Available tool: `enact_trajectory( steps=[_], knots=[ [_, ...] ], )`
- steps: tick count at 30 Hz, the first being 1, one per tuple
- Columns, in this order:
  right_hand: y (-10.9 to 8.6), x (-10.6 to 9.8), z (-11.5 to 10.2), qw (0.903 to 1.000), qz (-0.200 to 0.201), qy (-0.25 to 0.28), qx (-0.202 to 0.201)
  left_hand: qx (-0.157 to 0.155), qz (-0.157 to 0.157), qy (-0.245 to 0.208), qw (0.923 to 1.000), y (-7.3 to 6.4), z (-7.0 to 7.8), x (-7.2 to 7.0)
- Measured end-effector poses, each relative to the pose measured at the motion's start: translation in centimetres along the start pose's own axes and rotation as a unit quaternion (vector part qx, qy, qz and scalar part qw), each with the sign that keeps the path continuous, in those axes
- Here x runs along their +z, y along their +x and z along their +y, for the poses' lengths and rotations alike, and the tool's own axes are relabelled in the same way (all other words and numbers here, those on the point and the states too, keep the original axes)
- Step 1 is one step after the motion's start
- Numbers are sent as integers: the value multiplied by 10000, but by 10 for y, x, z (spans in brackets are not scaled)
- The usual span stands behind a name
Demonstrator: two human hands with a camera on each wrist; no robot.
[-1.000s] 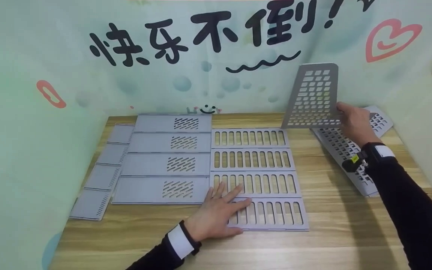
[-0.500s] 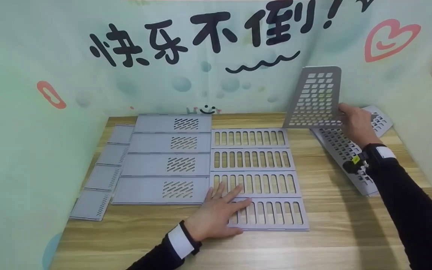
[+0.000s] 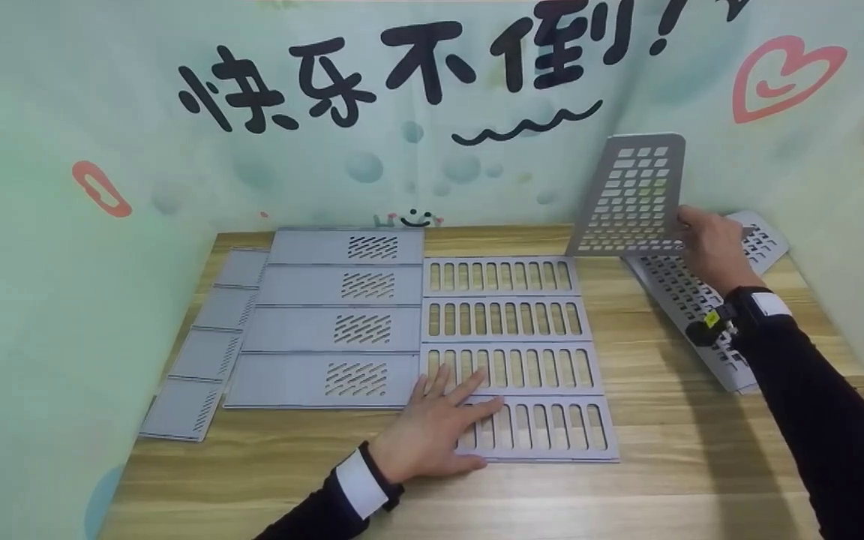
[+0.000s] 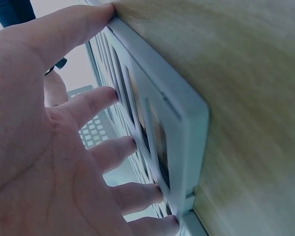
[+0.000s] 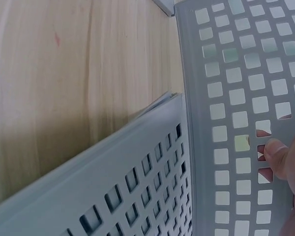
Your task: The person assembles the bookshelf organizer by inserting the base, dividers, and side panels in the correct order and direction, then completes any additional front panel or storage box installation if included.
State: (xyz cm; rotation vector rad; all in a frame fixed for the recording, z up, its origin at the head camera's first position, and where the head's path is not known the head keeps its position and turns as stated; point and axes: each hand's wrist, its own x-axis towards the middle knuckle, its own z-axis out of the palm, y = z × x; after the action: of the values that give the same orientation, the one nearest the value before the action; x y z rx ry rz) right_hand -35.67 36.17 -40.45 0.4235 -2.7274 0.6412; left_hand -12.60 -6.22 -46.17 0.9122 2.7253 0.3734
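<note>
My left hand rests with spread fingers on the two nearest grey slotted panels, which lie in a column of several. In the left wrist view, the fingertips touch the slotted face and the thumb lies at its edge. My right hand holds a grey perforated panel up on the far right side, roughly upright, by its right edge. In the right wrist view the thumb presses one face; fingers show through the holes behind. More perforated panels lie beneath that hand, partly hidden by the forearm.
Left of the slotted column lies a column of grey panels with slanted slits. Smaller grey panels line the far left. A printed backdrop rises behind the wooden table and along its sides.
The perforated panel in my right hand has dropped slightly and shifted a little to the right. My left hand has stayed in place on the slotted panels.
</note>
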Motion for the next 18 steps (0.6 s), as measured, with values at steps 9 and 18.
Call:
enact_trajectory(
  steps=[9,18],
  knots=[
    [0,3,3,9994,231,-176,-190,-44,10,13,10000,2,0,0],
    [4,2,1,9997,97,-147,-181,-145,-109,120,9998,4,1,-1]
  ],
)
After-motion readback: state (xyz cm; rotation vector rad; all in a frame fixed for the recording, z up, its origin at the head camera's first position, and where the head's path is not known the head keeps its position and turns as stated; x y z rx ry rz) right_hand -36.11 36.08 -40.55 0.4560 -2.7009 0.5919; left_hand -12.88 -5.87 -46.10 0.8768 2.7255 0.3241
